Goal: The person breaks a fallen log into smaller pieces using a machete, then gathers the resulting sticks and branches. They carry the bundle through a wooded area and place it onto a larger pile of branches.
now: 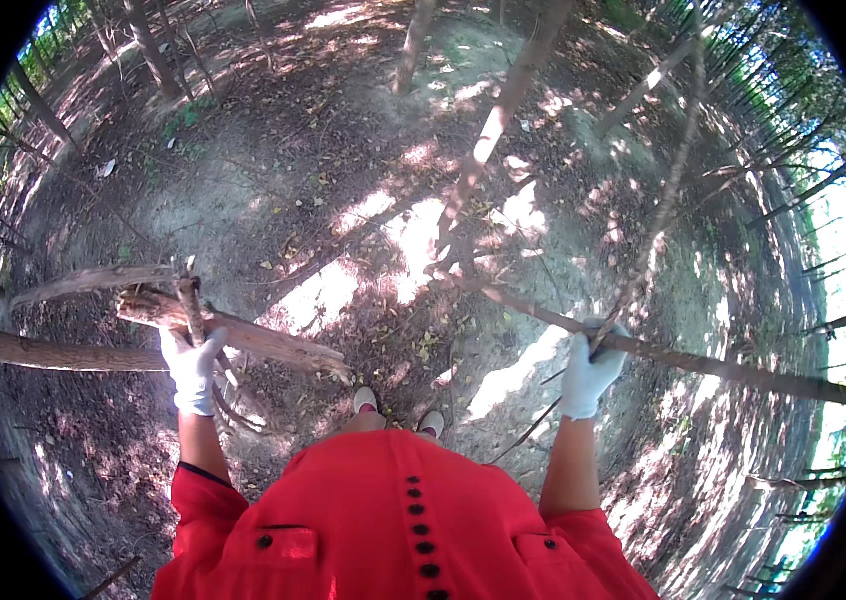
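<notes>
My left hand (193, 368), in a white glove, is closed round a bundle of dry sticks at the left. In the bundle are a thick, split piece of wood (273, 345) with a broken end and a short, thin stick (190, 300) crossing it. My right hand (591, 372), also gloved in white, grips a long branch (733, 370) that slants from the middle out to the right. A thinner branch (658, 235) rises from the same hand toward the upper right; whether the fingers hold it too, I cannot tell. The palms and some fingertips are hidden.
A weathered piece of wood (93, 285) and a thick straight pole or trunk (63, 350) lie beside my left hand. Slim tree trunks (493, 130) stand ahead and around. Dry leaves and sun patches cover the soil (213, 190). My shoes (366, 399) show below.
</notes>
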The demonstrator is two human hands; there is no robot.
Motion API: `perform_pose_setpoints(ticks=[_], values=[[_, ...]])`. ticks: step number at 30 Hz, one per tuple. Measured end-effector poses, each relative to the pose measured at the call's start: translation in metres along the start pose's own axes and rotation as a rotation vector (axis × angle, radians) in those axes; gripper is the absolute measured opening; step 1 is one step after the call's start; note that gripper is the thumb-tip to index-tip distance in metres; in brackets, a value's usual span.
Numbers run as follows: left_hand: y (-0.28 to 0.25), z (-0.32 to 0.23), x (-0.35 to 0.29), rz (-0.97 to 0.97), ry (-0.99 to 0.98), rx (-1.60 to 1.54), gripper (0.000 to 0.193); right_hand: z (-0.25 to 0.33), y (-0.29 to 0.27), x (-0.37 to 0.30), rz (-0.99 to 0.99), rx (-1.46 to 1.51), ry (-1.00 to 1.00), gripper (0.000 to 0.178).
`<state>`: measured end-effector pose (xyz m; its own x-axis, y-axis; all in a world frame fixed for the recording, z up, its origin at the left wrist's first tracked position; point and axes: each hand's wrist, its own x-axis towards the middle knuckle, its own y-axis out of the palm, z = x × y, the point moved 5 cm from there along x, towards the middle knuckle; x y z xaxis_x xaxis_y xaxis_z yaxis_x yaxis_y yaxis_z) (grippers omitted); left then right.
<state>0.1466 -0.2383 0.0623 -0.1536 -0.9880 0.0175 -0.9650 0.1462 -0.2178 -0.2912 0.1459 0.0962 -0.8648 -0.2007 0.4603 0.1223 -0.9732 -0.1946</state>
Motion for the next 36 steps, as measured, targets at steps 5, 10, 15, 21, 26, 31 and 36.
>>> perform_pose_setpoints(ticks=[5, 10, 15, 21, 26, 31, 36], values=[[0.011, 0.018, 0.007, -0.011, 0.280, 0.239, 0.046, 0.024, 0.029, -0.031, 0.162, -0.077, -0.034, 0.014], [0.022, -0.001, -0.009, 0.029, 0.159, 0.074, 0.041, 0.051, 0.092, -0.005, 0.371, -0.086, -0.053, 0.016], [0.001, -0.010, -0.015, 0.065, 0.068, 0.085, 0.043, 0.095, 0.183, 0.023, 0.552, -0.010, -0.246, 0.015], [-0.059, 0.003, -0.012, -0.161, 0.127, 0.139, 0.061, 0.139, 0.301, -0.008, 0.737, -0.533, -1.051, 0.010], [-0.081, 0.000, -0.014, -0.249, 0.141, 0.065, 0.072, 0.127, 0.391, -0.023, 1.095, -0.276, -0.249, 0.016], [-0.087, 0.001, -0.024, -0.362, 0.122, 0.072, 0.081, 0.155, 0.458, -0.044, 1.183, -0.269, -0.721, 0.029], [-0.072, -0.008, -0.021, -0.492, 0.122, 0.099, 0.074, 0.169, 0.517, -0.056, 1.483, -0.291, -0.621, 0.032]])
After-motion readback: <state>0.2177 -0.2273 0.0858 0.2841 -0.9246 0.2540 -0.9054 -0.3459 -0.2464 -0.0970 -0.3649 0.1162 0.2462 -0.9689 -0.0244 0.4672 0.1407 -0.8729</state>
